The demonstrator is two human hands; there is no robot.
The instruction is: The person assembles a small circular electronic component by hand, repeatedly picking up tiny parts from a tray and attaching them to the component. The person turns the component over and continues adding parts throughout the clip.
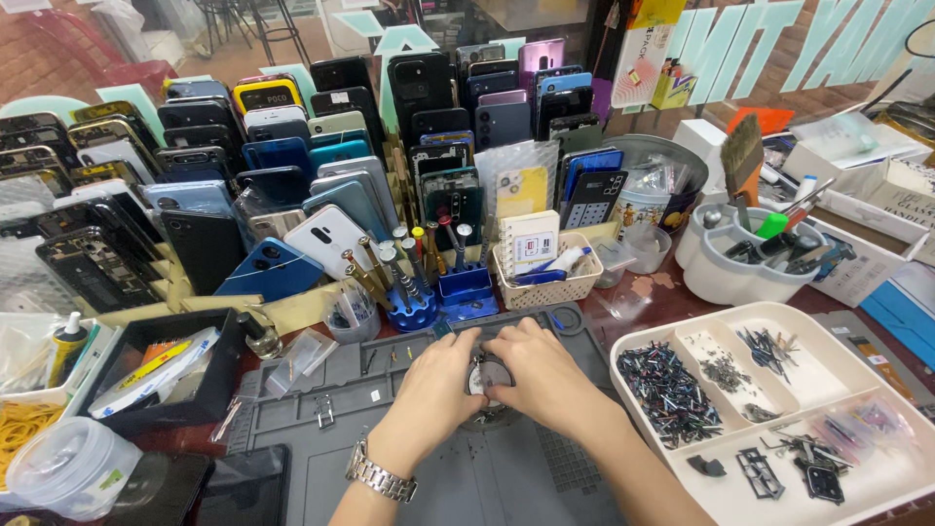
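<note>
My left hand (436, 388) and my right hand (542, 371) meet over a grey work mat (487, 468) in the middle of the bench. Both close around a small round silver object (489, 374), which looks like a watch case or small dial; most of it is hidden by my fingers. A metal wristwatch (378, 474) sits on my left wrist. Just beyond my hands stands a blue screwdriver holder (414, 292) with several drivers and a blue stand (466, 287) beside it.
Rows of phone backs and phones (292, 166) fill the far side. A white divided tray (779, 409) with screws and small parts lies at right. A white basket (545, 273), a white tool cup (745, 253), a black box (166, 375) and a clear tub (73, 468) surround the mat.
</note>
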